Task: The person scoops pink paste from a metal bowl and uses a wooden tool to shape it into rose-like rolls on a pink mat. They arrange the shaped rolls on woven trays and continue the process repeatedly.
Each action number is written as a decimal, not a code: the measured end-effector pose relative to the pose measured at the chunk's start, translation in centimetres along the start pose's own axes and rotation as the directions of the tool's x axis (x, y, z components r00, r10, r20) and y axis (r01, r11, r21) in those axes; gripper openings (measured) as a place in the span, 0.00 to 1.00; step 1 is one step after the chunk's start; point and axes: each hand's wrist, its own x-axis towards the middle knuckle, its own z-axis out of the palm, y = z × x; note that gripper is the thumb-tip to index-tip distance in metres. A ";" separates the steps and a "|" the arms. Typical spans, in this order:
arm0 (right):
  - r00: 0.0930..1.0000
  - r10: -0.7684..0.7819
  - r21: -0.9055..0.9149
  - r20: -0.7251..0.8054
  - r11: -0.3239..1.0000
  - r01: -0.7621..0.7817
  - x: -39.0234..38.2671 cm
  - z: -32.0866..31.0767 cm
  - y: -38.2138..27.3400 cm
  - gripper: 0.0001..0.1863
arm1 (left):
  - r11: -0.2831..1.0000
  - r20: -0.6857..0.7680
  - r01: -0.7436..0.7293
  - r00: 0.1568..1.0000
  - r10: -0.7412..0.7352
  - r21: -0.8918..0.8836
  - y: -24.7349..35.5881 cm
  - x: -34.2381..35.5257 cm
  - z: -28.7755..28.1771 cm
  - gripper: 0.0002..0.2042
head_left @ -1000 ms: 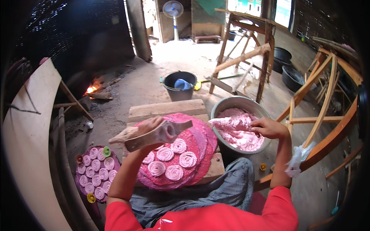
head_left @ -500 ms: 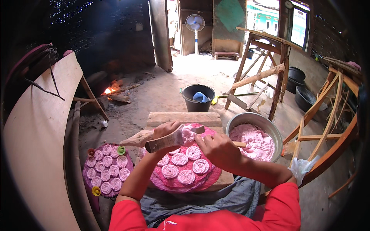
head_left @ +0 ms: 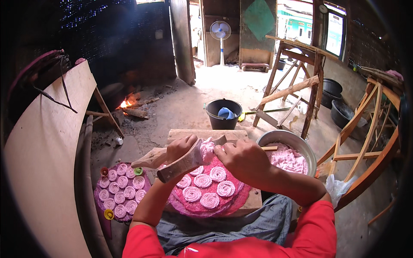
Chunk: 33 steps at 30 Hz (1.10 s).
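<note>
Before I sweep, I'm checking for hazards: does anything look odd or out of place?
Yes: at the back left, an open fire burns on the floor, its firewood lying loose, which seems risky indoors. The pink swirls look neat.

A bare right hand hides all but one end of a slim pale wooden stick; a carved brown wooden tool partly covers the swirled pink rosettes. The right forearm masks the lower part of a round grey basin at four o'clock. At six o'clock, the bottom edge crops a red shirt.
</note>
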 end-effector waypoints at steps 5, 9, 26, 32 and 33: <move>0.998 0.049 -0.017 -0.044 0.999 -0.050 -0.9 -1.1 -0.3 0.14 | 0.991 -0.044 0.123 0.992 -0.121 0.045 -2.2 -0.7 1.6 0.12; 0.974 0.184 0.439 -0.131 0.892 -0.110 -2.7 -1.3 3.2 0.09 | 0.957 -0.128 -0.046 0.988 0.086 0.286 -4.3 -0.2 1.4 0.07; 0.794 0.593 0.474 -0.138 0.743 -0.473 -0.1 7.3 -2.9 0.32 | 0.986 -0.170 0.073 0.984 -0.047 0.152 0.8 1.8 3.9 0.08; 0.828 0.553 0.832 0.087 0.418 -0.366 -1.1 6.5 -5.3 0.25 | 0.954 -0.274 0.120 0.961 -0.043 0.273 -3.9 1.8 5.6 0.06; 0.847 0.518 0.867 0.121 0.360 -0.344 -1.8 6.2 -4.8 0.25 | 0.888 -0.289 0.094 0.956 0.046 0.451 -4.8 1.9 5.3 0.06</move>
